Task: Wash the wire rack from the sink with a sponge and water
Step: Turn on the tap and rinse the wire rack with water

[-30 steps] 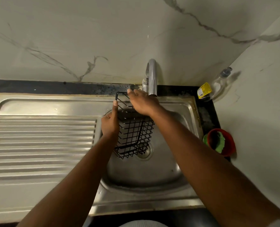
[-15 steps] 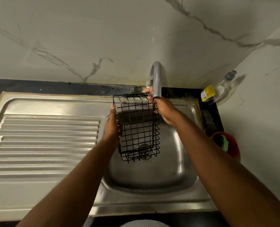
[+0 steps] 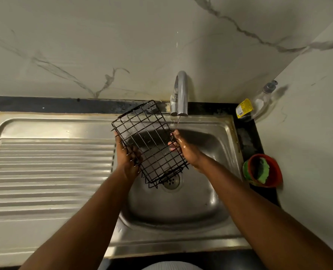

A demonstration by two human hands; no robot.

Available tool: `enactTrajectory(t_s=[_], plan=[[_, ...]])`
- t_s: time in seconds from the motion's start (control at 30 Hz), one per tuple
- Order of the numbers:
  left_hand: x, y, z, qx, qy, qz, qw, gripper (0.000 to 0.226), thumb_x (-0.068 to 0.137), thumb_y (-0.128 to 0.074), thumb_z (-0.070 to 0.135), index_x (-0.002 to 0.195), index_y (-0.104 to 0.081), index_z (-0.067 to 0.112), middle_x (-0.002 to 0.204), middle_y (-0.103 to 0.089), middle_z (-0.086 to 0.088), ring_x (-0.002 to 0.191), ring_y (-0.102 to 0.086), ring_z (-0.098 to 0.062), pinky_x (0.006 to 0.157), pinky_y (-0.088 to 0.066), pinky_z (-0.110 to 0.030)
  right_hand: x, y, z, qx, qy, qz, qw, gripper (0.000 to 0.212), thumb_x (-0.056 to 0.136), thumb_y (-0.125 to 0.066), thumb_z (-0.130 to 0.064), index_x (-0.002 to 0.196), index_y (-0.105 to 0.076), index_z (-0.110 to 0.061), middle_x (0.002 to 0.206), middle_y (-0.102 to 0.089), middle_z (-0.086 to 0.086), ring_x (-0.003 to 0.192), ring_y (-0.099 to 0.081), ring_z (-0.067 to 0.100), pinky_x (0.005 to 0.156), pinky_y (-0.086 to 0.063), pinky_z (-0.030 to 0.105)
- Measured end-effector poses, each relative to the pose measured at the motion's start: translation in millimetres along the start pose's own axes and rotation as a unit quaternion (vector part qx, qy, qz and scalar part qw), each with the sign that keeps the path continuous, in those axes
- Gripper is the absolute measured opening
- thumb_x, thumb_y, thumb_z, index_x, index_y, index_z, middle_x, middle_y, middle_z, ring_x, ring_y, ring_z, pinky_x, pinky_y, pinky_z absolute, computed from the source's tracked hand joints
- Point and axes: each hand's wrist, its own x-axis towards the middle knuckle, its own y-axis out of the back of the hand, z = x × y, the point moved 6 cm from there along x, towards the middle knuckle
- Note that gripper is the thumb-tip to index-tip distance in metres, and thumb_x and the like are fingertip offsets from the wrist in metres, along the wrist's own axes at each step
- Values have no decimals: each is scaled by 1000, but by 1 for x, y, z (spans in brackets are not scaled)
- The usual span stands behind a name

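I hold a black wire rack (image 3: 142, 129) tilted over the steel sink basin (image 3: 210, 203). My left hand (image 3: 127, 154) grips its left edge. At the rack's right edge is my right hand (image 3: 184, 147), wet and shiny, fingers closed on the wires. The rack's underside grid faces me, its far corner raised toward the tap (image 3: 180, 92). A thin stream of water (image 3: 178, 120) runs from the spout onto my right hand. A green sponge (image 3: 262, 170) lies in a red bowl (image 3: 276, 172) on the counter to the right of the sink.
A ribbed steel drainboard (image 3: 50, 164) stretches to the left of the basin. The drain strainer (image 3: 172, 182) sits under the rack's lower end. A clear soap bottle (image 3: 259, 102) with a yellow label leans in the back right corner against the marble wall.
The rack has been turned so its flat grid faces up and tilts left. My right hand slid from the tap side to the rack's right edge. Water now runs from the spout.
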Motion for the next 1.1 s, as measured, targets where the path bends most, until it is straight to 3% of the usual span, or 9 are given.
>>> enactTrajectory(t_s=[0.13,0.2,0.3,0.4,0.5,0.6,0.67,0.8,1.1], plan=[[2,-9,5,-5,6,-11,1000,85,95,-34,81,141,-60,15,120,-73,-8,109,-68,-32,97,-50,-29,7,-2,-25,-26,-22,16,999,70,106,-24,-64,151,-45,-15,143,-57,20,130,-56,31,96,-48,35],[1,-14,9,-4,9,-7,1000,97,93,-33,84,160,-40,14,156,-47,-16,146,-42,-39,121,-32,-41,14,-4,-40,-13,-22,46,999,64,109,-22,-58,148,-47,-14,144,-56,14,126,-57,27,90,-47,33],[4,-11,16,-12,5,21,1000,97,87,-39,90,145,-56,14,120,-69,-5,111,-63,-23,97,-49,-34,17,-8,-60,-49,-15,71,996,71,107,-17,-62,145,-50,-13,138,-61,18,125,-61,32,104,-48,46],[11,-4,16,-22,9,34,999,79,79,-47,94,102,-67,22,92,-56,-3,86,-53,-20,82,-47,-31,22,-9,-76,-92,-13,107,990,77,105,-14,-66,134,-57,-9,124,-67,18,109,-68,31,84,-53,39],[5,-11,9,13,0,14,1000,100,73,-45,98,130,-66,18,95,-65,-2,93,-63,-17,90,-52,-30,18,-12,-96,-258,45,213,941,62,111,-24,-53,140,-50,-4,100,-64,11,85,-65,20,66,-50,33],[1,-17,0,0,-1,41,999,104,76,-42,98,132,-68,14,64,-48,7,55,-41,-7,48,-40,-22,5,-27,-106,-422,170,288,842,59,109,-31,-46,154,-34,-8,134,-61,21,107,-68,36,79,-58,43],[2,-20,-4,-1,8,48,999,105,74,-41,99,136,-66,18,72,-53,5,63,-48,-8,56,-42,-23,-1,-33,-100,-415,203,315,829,78,106,-17,-61,159,-26,-5,148,-51,25,118,-63,38,90,-58,45],[1,-29,-9,-48,56,21,997,132,52,-52,104,155,-46,23,146,-59,-11,138,-51,-31,116,-39,-51,-8,-52,-74,-465,248,282,802,82,106,-15,-61,165,0,-6,171,-5,21,158,-13,37,123,-23,57],[-11,-50,-4,-25,60,-25,998,97,78,-45,94,139,-62,21,128,-71,-17,116,-69,-38,103,-54,-55,-22,-52,-66,-573,386,130,711,79,107,-25,-56,165,3,-10,173,11,9,159,15,21,125,-6,61]])
